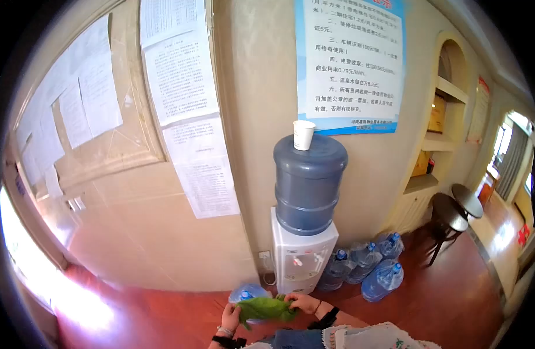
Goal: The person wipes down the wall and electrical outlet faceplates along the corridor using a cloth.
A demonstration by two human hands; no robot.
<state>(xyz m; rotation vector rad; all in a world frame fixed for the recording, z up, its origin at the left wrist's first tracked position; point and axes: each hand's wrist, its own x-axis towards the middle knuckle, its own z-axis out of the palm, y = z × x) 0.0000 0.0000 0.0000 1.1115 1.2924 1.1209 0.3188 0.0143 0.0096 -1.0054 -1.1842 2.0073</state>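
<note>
Red-brown floor (180, 317) and beige walls make the room; a white water dispenser (304, 256) with a blue bottle (311, 186) stands near the middle of the frame, and a paper cup (303, 135) is on top of the bottle. At the bottom centre, both forearms reach forward from the lower edge. The left hand (231, 317) is raised with its fingers pinching one side of a green cloth (267, 309). The right hand (302, 303) is turned inward and grasps the other side, near the upper corner. So the cloth lies between the two hands, spread and a little crumpled, in front of a water bottle on the floor (247, 292), which it partly covers. More water bottles (366, 259) stand to the right of the dispenser.
</note>
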